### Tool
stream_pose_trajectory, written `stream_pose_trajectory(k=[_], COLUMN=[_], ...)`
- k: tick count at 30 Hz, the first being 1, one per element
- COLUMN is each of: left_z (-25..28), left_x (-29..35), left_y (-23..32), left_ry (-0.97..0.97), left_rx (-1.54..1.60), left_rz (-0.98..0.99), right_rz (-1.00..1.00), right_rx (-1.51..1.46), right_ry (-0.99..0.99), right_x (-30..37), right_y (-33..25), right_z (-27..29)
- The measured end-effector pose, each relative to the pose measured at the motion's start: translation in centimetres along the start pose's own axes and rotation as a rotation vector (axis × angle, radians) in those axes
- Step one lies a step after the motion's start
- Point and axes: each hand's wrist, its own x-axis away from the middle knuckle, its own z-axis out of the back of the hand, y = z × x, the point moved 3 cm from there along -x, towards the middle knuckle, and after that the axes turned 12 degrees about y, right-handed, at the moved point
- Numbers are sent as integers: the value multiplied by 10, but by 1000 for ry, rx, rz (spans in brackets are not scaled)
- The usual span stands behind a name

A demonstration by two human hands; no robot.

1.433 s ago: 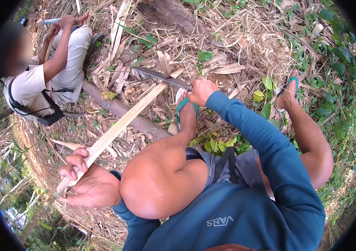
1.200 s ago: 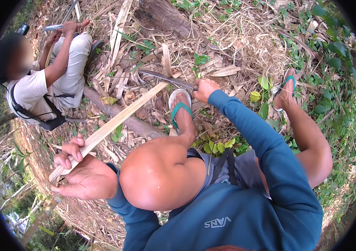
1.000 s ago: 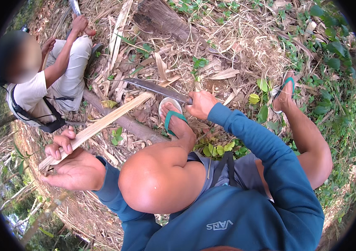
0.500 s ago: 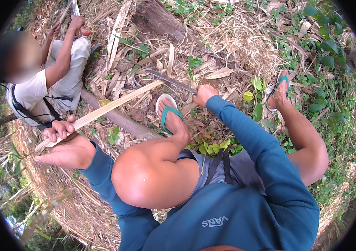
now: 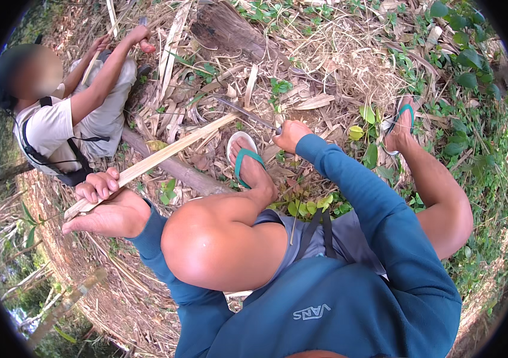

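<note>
1. I see L hand (image 5: 114, 212) fingers curled over nr end, long flat pale-wood strip (image 5: 173, 149).
2. R hand (image 5: 293, 136) closed on hndl, long dark-metal knife (image 5: 249, 114).
3. Strip's far end by blade; contact unclear.

Your left hand (image 5: 114, 212) is near nine o'clock, palm up, fingers (image 5: 100, 185) curled inward and thumb (image 5: 90, 225) stretched toward nine; your left arm (image 5: 188, 298) slants up from seven. Your right hand (image 5: 293, 136) is clenched near one o'clock, your right arm (image 5: 373, 194) extended from four.
</note>
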Motion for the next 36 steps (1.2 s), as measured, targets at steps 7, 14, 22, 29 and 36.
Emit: stream_pose_trajectory(k=[7, 14, 22, 29, 36], left_z=[-19, -10, 6, 8, 23], left_x=[10, 5, 6, 3, -17], left_y=[-6, -1, 8, 4, -6], left_ry=[-112, -149, 75, 26, -4], left_rx=[147, 174, 94, 60, 71], left_rz=[14, -16, -94, -84, -30], right_rz=[-62, 151, 16, 239, 184], right_rx=[-60, -261, -178, -350, -273], right_ry=[149, 2, 31, 119, 139], right_x=[-7, 37, 10, 45, 19], right_y=[32, -20, -6, -54, -39], right_z=[-26, 3, -14, -6, -26])
